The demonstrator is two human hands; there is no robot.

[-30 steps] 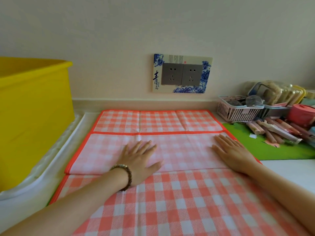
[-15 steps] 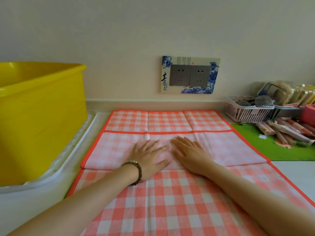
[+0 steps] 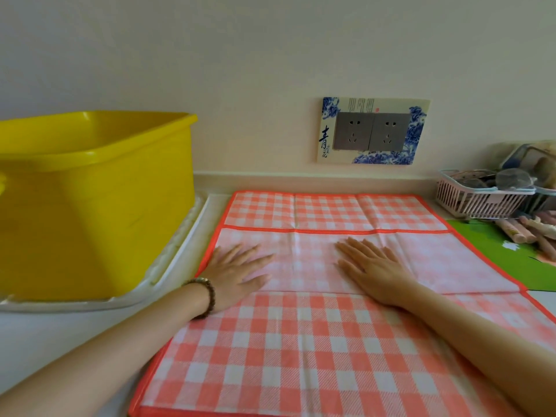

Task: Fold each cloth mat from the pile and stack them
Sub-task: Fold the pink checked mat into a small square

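Orange-checked mat: it lies spread flat on the counter, between the tray and the green sheet, and its far edge is close to the wall.
Band: one part of the mat is turned over across the middle, with the paler side up. Its orange hem runs parallel to the far edge, and a strip of the bright side shows behind it.
Left hand: palm down on the band near its left edge, fingers straight and spread wide, gripping nothing. A bead bracelet is on the wrist.
Right hand: palm down near the middle of the band, fingers straight and pointing to the wall, gripping nothing. It is well apart from the left hand.
Counter: white and smooth.
Tub: yellow plastic, standing in a white tray just beside the mat on the left.
Wall: pale and plain, with a low ledge where it meets the counter.
Sockets: two grey ones in a blue-and-white frame, above the far edge of the mat.
Right side: a pink basket of small things stands at the wall. Some tubes lie on the green sheet.
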